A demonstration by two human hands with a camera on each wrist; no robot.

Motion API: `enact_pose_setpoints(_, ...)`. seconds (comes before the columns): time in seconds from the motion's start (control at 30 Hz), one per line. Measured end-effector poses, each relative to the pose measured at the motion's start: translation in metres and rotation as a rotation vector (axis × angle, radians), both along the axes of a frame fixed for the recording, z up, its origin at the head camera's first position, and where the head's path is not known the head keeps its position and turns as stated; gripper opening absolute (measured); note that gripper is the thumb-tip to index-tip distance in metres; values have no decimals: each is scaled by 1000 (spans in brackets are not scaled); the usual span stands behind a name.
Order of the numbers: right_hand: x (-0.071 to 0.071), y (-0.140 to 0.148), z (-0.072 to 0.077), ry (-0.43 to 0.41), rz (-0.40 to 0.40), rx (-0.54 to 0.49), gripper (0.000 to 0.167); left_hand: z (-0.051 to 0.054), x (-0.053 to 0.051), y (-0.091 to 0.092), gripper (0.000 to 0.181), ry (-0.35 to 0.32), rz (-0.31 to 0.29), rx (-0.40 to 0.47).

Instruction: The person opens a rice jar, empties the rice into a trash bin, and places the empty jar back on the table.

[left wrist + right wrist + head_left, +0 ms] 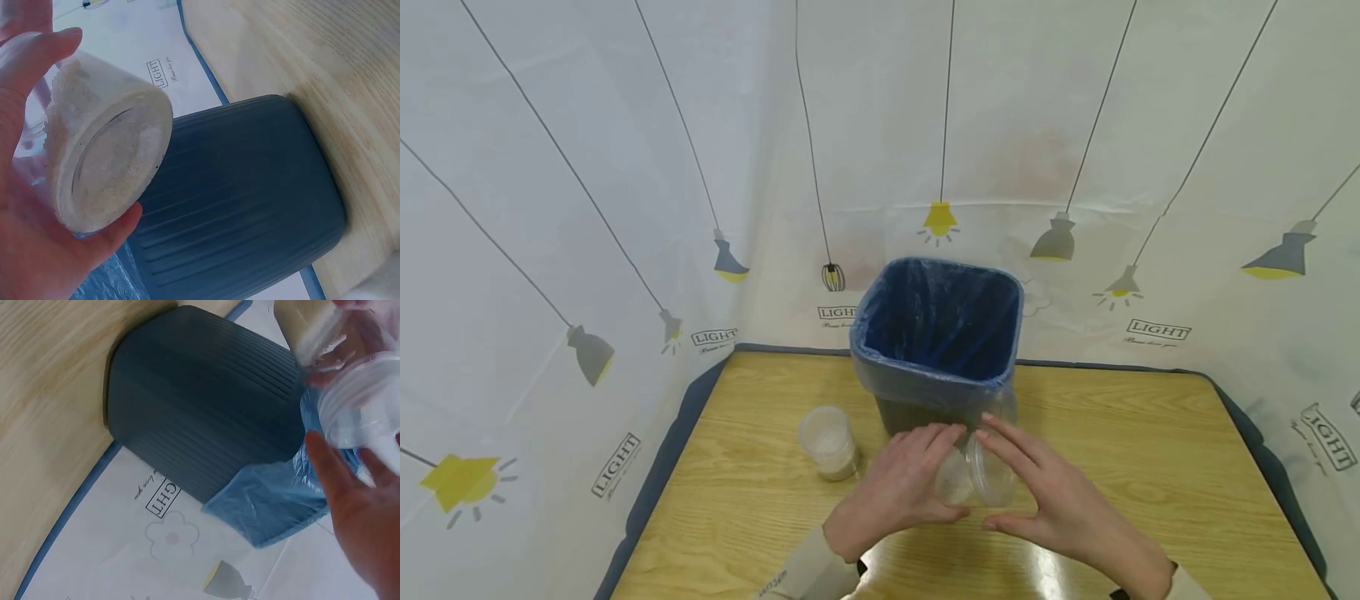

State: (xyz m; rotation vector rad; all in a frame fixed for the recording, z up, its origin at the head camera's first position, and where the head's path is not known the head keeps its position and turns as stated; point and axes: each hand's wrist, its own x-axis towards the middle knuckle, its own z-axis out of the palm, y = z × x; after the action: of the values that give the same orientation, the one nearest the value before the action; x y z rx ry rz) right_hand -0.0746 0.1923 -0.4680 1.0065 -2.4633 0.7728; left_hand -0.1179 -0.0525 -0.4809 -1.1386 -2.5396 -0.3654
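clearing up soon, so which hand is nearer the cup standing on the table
The left. In the head view, the left hand is just right of the standing cup; the right hand is farther right, beyond the left hand.

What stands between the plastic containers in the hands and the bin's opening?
Near side of the bin, with the blue liner folded over it. Nothing else visible. Can't tell whether the containers sit high enough to clear it.
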Motion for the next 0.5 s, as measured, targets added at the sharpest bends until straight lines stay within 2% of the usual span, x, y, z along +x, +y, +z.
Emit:
enact_pose_setpoints(0.1,6,-6,1,-65,-124,-29,89,-2,1,1,99,18,15,12)
enact_pose_setpoints(0.27,13,-17,2,-223,-317,-76,70,-7,3,5,101,99,31,18)
enact_pose_setpoints(0.37,14,-21,3,-307,-367,-78,69,-10,5,7,102,149,36,18)
enact_pose_setpoints(0.5,13,-22,3,-351,-374,-80,72,-14,6,8,102,169,43,11)
